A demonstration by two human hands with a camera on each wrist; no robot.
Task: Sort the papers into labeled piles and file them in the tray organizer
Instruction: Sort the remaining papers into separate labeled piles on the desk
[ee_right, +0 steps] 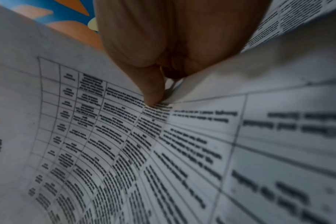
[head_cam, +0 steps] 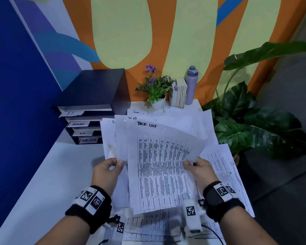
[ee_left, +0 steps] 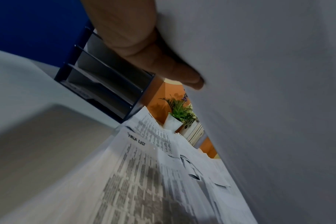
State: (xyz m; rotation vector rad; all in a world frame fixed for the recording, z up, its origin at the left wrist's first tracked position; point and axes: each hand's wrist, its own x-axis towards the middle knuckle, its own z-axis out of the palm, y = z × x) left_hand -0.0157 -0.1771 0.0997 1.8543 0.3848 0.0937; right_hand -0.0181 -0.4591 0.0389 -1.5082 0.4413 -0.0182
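Observation:
A printed sheet headed "TASK LIST" (head_cam: 159,167) is held up over the table, bowed in the middle. My right hand (head_cam: 196,167) pinches its right edge, thumb on the printed face (ee_right: 153,91). My left hand (head_cam: 111,167) grips the left edge of a few sheets (head_cam: 120,142) behind it; its fingers lie on their blank back (ee_left: 163,63). More papers (head_cam: 224,167) are spread on the table (head_cam: 64,167). The dark tray organizer (head_cam: 90,106) stands at the back left, its slots labelled IT, ADMIN, H.R and TASK LIST.
A small potted purple-flower plant (head_cam: 156,89), upright books (head_cam: 180,92) and a lilac bottle (head_cam: 192,85) line the table's back edge. A large leafy plant (head_cam: 258,124) stands off the right side. A blue wall runs along the left.

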